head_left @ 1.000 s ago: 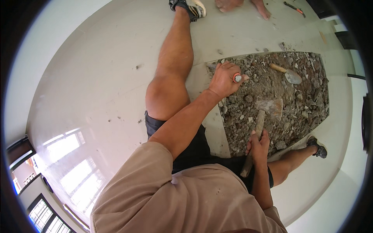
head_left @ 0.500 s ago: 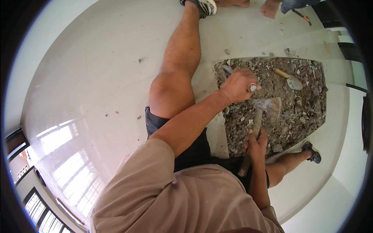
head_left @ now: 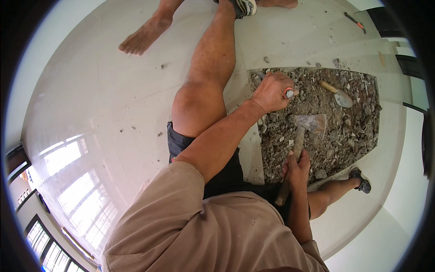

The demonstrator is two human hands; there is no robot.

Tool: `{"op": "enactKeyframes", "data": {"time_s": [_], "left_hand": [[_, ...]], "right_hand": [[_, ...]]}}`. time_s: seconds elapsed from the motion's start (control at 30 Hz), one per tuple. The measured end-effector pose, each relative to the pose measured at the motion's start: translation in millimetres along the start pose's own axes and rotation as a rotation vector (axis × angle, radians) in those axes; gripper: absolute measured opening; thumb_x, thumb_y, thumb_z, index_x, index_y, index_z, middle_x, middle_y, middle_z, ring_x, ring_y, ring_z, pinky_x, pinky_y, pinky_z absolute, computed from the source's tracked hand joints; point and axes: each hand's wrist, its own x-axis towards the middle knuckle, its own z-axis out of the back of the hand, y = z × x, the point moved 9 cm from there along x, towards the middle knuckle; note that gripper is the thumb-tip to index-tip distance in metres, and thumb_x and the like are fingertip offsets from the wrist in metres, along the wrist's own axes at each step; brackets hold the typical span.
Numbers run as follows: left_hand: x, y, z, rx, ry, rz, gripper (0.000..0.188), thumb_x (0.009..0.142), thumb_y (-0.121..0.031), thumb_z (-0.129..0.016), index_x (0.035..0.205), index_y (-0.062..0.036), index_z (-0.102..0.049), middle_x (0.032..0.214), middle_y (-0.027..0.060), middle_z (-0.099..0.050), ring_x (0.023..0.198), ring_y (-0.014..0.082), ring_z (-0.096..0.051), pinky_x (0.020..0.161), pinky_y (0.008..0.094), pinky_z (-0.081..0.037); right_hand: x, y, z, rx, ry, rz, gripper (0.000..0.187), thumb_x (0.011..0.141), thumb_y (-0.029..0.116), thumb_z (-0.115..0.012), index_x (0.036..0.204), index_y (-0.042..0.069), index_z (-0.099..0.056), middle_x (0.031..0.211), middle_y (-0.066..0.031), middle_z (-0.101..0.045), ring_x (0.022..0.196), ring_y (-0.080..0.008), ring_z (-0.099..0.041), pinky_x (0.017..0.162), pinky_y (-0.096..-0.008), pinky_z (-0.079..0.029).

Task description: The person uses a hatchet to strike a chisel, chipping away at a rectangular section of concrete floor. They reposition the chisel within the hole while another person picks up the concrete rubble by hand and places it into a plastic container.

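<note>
Currently, the left grip [head_left: 272, 92] is curled into a fist around a hand tool [head_left: 289, 93], whose grey end with an orange ring shows at the thumb side; how the rest of that tool is shaped cannot be told, since the fist covers most of it. The right grip [head_left: 297, 171], nearer the body than the left one, is wrapped around the wooden shaft of a hatchet [head_left: 299, 140]; its broad, flat, dirt-smeared metal head is just ahead of the right grip, above or on the rubble [head_left: 333, 143], though which of the two cannot be told; the shaft's butt sticks out behind the same grip, beside the black shorts [head_left: 226, 174]. A trowel [head_left: 342, 98] with a wooden handle lies on the rubble, to the right of the left grip; pale floor tiles [head_left: 136, 99] surround the rubble; the person's left leg [head_left: 210, 59] stretches out to the left of the left grip; well beyond that grip, an orange-and-black tool [head_left: 355, 22] lies on the tiles; far to its left is another person's bare foot [head_left: 146, 36].
</note>
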Motion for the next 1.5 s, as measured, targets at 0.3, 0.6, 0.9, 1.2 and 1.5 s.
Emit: {"op": "enactKeyframes", "data": {"time_s": [0.3, 0.6, 0.9, 1.2, 1.5], "left_hand": [[3, 8, -6, 0.043, 0.078, 0.061, 0.016, 0.07, -0.009, -0.075, 0.073, -0.0081, -0.059, 0.08, 0.01, -0.065, 0.091, 0.0331, -0.064, 0.082, 0.0466, -0.047], [15, 12, 16, -0.079, 0.008, 0.139, 0.034, 0.083, -0.022, -0.08, 0.07, -0.0026, -0.054, 0.071, 0.0159, -0.058, 0.074, 0.0401, -0.058, 0.067, 0.0493, -0.048], [18, 19, 19, -0.116, -0.001, 0.179, 0.027, 0.083, -0.018, -0.078, 0.072, -0.004, -0.058, 0.071, 0.015, -0.058, 0.072, 0.0385, -0.058, 0.066, 0.0451, -0.048], [14, 24, 22, -0.109, -0.039, 0.175, 0.026, 0.082, -0.015, -0.075, 0.071, -0.0041, -0.055, 0.071, 0.0156, -0.059, 0.074, 0.0401, -0.058, 0.066, 0.0492, -0.046], [1, 17, -12, -0.082, 0.139, 0.13, 0.018, 0.067, -0.008, -0.077, 0.073, -0.0078, -0.061, 0.079, 0.0148, -0.063, 0.084, 0.0396, -0.062, 0.071, 0.0485, -0.048]], "right_hand": [[3, 2, -3, -0.015, -0.008, 0.01, 0.019, 0.1, 0.019, -0.061, 0.096, 0.008, -0.047, 0.066, -0.0017, -0.051, 0.046, -0.0107, -0.049, 0.038, -0.0277, -0.042], [0, 86, -12, -0.058, -0.102, 0.467, 0.028, 0.11, 0.03, -0.044, 0.106, 0.002, -0.048, 0.069, -0.0031, -0.053, 0.051, -0.0098, -0.049, 0.043, -0.0264, -0.04], [15, 115, -29, -0.119, -0.086, 0.822, 0.029, 0.107, 0.027, -0.049, 0.102, 0.0, -0.056, 0.066, -0.0024, -0.055, 0.053, -0.0094, -0.051, 0.047, -0.0262, -0.041], [-21, 161, -23, 0.346, -0.053, 0.944, 0.028, 0.103, 0.022, -0.054, 0.104, -0.006, -0.056, 0.07, -0.0236, -0.056, 0.053, -0.0349, -0.053, 0.052, -0.0444, -0.042], [11, 102, -31, -0.433, -0.104, 0.603, 0.032, 0.105, 0.027, -0.055, 0.1, -0.005, -0.055, 0.062, -0.0103, -0.054, 0.05, -0.0167, -0.046, 0.049, -0.0364, -0.041]]}}
